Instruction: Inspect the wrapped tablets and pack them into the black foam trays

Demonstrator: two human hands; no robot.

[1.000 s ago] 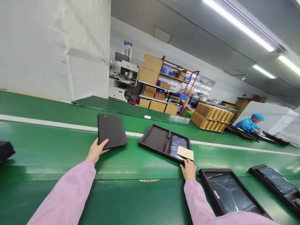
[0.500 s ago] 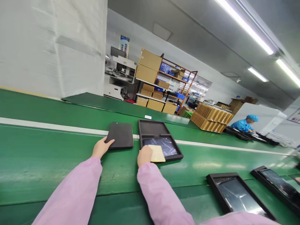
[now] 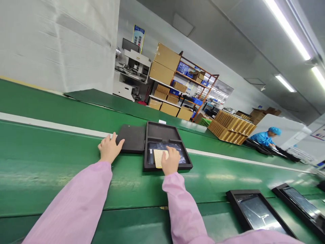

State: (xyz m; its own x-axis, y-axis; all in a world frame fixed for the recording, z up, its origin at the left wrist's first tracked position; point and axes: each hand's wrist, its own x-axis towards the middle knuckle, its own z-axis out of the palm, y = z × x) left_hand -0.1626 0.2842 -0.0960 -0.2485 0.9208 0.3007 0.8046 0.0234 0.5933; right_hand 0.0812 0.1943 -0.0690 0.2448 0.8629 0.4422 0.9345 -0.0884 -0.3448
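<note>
My left hand [image 3: 109,149] is open, fingers spread, at the left edge of a flat black panel [image 3: 132,138]. Its thumb reaches the panel's edge; I cannot tell whether it presses. Right of the panel lies a black foam tray [image 3: 191,162] with two compartments. A dark, film-wrapped flat screen [image 3: 182,156] fills the near one, and only flat black foam shows in the far one. On the screen rests a yellow sheet [image 3: 157,159] with rows of small marks. Over the sheet's right part is my right hand [image 3: 172,162], open with thumb and fingers apart, hiding some of it.
On the green bench [image 3: 63,176], two more foam trays with screens lie at right, including a nearer tray [image 3: 235,200]. A stack of corrugated cardboard pieces [image 3: 228,127] stands farther back. A person in blue [image 3: 264,137] works at the far right. Shelves [image 3: 200,83] stand behind.
The yellow sheet was in my right hand and now lies on the screen with the fingers apart. My left hand has loosened from the black panel. Tray and panel sit closer together.
</note>
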